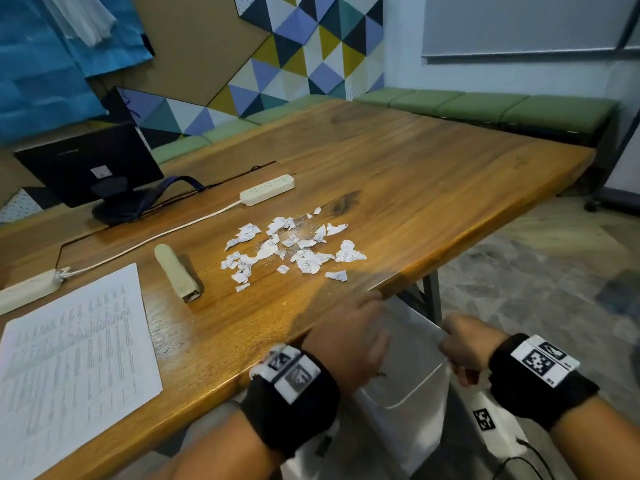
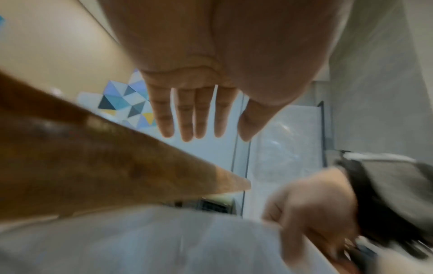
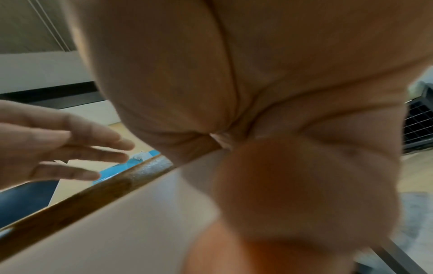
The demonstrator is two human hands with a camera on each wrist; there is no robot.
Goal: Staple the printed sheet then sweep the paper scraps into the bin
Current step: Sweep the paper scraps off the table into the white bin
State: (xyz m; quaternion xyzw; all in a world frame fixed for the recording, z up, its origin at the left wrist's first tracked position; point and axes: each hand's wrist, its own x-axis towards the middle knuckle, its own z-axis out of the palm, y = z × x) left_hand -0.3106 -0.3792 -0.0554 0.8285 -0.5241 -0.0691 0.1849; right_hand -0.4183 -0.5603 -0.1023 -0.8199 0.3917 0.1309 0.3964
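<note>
Several torn paper scraps point(image 1: 291, 247) lie in a loose patch on the wooden table point(image 1: 433, 168). A cream stapler point(image 1: 177, 271) lies left of them, and the printed sheet point(image 1: 74, 365) rests flat at the table's near left. A white bin point(image 1: 405, 386) hangs just below the table's near edge. My right hand point(image 1: 462, 348) grips the bin's rim, also seen in the left wrist view point(image 2: 304, 209). My left hand point(image 1: 346, 337) hovers over the table edge above the bin, fingers point(image 2: 187, 118) straight and spread, holding nothing.
A black monitor point(image 1: 90, 164) stands at the table's far left. Two cream power strips point(image 1: 266, 189) point(image 1: 27, 292) and their cable lie behind the stapler. Green benches point(image 1: 485, 105) line the wall. A grey table leg point(image 1: 433, 292) stands beside the bin.
</note>
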